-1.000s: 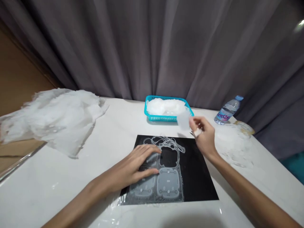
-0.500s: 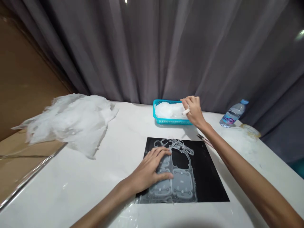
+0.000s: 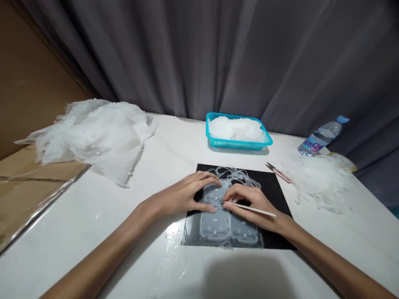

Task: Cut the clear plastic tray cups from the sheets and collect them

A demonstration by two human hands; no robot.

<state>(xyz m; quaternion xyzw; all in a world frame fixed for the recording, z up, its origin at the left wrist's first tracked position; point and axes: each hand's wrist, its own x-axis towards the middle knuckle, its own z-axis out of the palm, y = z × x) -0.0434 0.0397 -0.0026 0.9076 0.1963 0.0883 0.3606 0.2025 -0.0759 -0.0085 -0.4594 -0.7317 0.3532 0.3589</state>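
A clear die-cut film sheet [image 3: 218,226] with rounded panels lies on a black mat [image 3: 277,195] in the middle of the white table. My left hand [image 3: 187,195] rests on the sheet's upper left, fingers bent and pressing down. My right hand [image 3: 249,205] is beside it on the sheet, pinching a thin white pointed tool [image 3: 249,207] whose tip touches the film between my two hands. Loose peeled outline strips [image 3: 233,172] curl at the mat's far edge.
A turquoise basket [image 3: 238,143] of clear film pieces stands behind the mat. Small pink-handled snips [image 3: 278,172] lie right of the mat, by a heap of film scraps [image 3: 321,182] and a water bottle [image 3: 321,136]. A pile of crumpled plastic sheets [image 3: 93,137] fills the left.
My right hand has come back from the turquoise basket to the sheet and now holds the thin white tool against the film. My left hand stays pressing the sheet.
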